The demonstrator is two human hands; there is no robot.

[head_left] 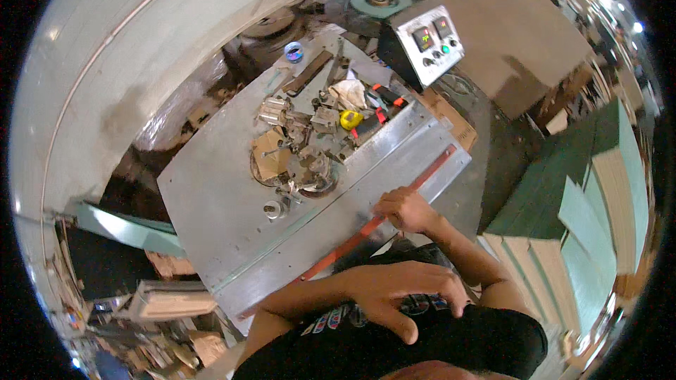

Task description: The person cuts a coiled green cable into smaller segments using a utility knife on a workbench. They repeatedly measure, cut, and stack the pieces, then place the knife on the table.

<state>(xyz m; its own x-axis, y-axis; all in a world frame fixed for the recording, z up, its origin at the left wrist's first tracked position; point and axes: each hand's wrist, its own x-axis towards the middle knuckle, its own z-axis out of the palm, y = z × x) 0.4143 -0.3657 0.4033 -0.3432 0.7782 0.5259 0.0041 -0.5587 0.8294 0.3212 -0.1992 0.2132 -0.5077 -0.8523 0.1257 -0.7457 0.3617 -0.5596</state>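
My right hand is closed over a long red bar that runs along the near edge of a grey metal table. My left hand hovers in front of my black shirt, fingers spread, with nothing in it. A heap of metal parts and tools lies in the middle of the table, about a hand's length beyond my right hand. In that heap sit a yellow tape measure and pieces of cardboard.
A grey control box with small displays and buttons stands at the table's far end, with a teal grinding disc behind it. Stacks of green-faced boards fill the right side. A pale curved wall lies to the left, and clutter sits below the table at lower left.
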